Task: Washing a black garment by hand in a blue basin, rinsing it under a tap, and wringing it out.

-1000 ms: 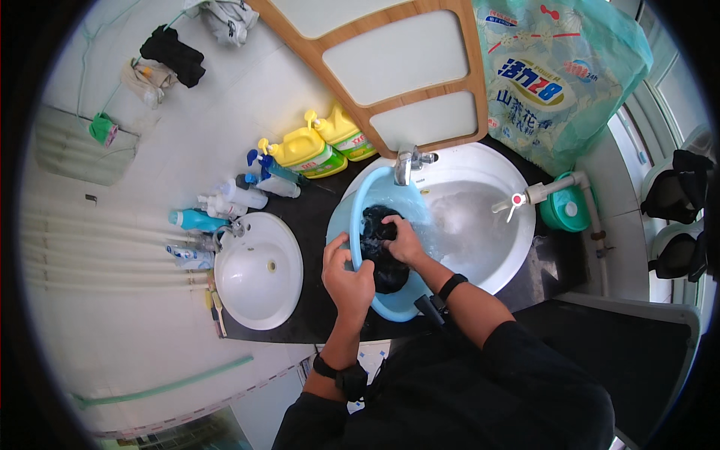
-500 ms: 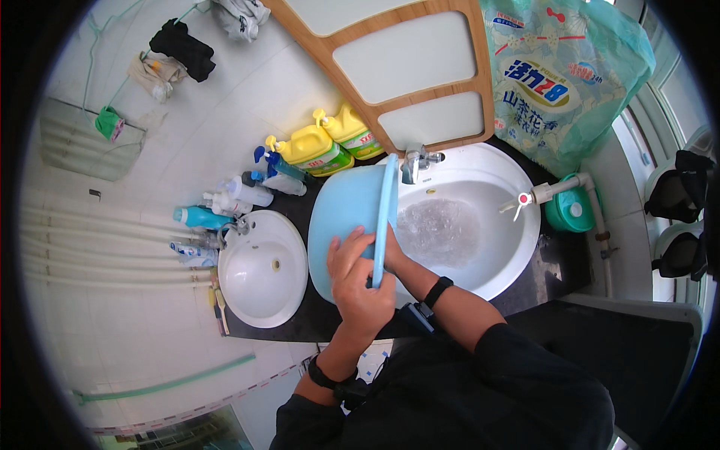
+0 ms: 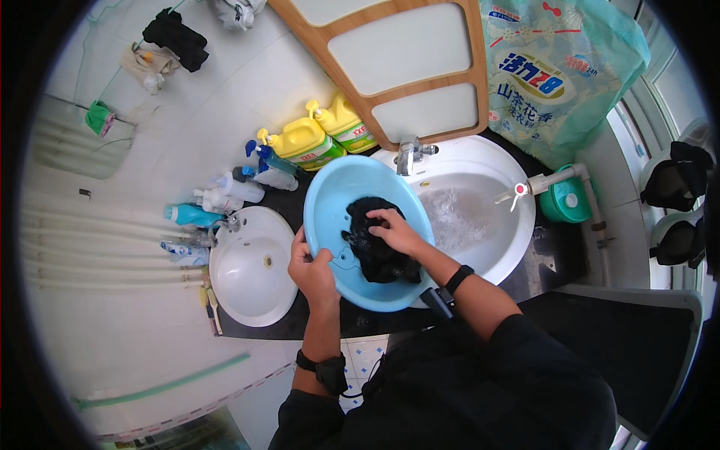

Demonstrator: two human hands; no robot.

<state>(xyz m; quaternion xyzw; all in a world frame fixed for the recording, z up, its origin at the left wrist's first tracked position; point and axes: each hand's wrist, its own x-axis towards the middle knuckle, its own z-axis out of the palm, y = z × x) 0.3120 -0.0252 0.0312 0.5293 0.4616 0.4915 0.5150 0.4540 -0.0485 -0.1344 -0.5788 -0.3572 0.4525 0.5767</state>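
A light blue basin (image 3: 324, 196) tilts over the left part of the large white sink, its inside facing me. Wet black cloth (image 3: 386, 259) lies bunched in it. My left hand (image 3: 312, 274) is closed on the basin's left rim, with the thumb over the inside. My right hand (image 3: 396, 231) reaches across the right rim and rests on the cloth with its fingers apart. Foamy water (image 3: 454, 221) lies in the bowl of the large sink (image 3: 517, 176), beside the basin.
A small white sink (image 3: 232, 289) stands at left. Behind it and the basin are several bottles, including yellow pump jugs (image 3: 304, 142). A chrome faucet (image 3: 409, 155) and a pipe tap (image 3: 517, 191) reach over the large sink. A green tub (image 3: 566, 202) stands at right.
The basin has swung from a steep tilt to a flatter one, showing the black cloth inside. My left hand has shifted left to its left rim; foamy water stays in the sink.
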